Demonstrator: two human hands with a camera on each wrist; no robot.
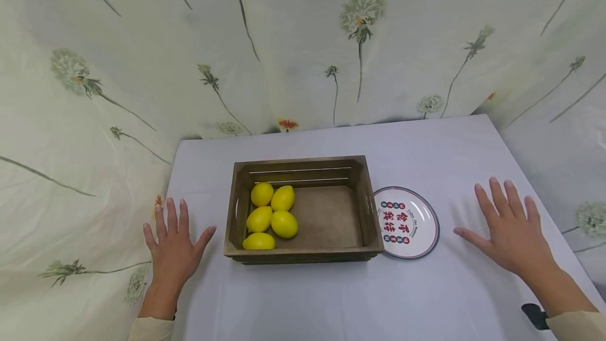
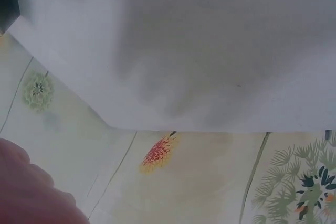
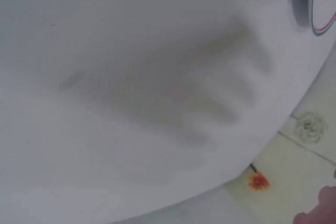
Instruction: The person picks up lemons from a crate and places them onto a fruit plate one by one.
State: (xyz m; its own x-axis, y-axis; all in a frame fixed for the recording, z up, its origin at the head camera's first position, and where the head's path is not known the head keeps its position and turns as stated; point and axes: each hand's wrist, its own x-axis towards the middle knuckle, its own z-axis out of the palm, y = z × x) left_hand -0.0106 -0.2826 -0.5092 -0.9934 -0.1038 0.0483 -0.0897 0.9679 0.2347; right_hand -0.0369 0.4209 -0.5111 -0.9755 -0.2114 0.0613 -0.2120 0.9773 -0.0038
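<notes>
The left hand (image 1: 172, 251) and right hand (image 1: 515, 238) spread wide, holding nothing; the lemons (image 1: 280, 222) in the crate (image 1: 326, 214) lie right of the nearer, left one.

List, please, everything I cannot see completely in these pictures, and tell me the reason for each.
Head view: the left edge of the plate, hidden by the crate; whether they touch cannot be told.
Head view: undersides of the lemons, turned away from the camera.
Left wrist view: most of the left hand, cut off at the lower left corner.
Right wrist view: most of the right hand, cut off at the lower right corner.
</notes>
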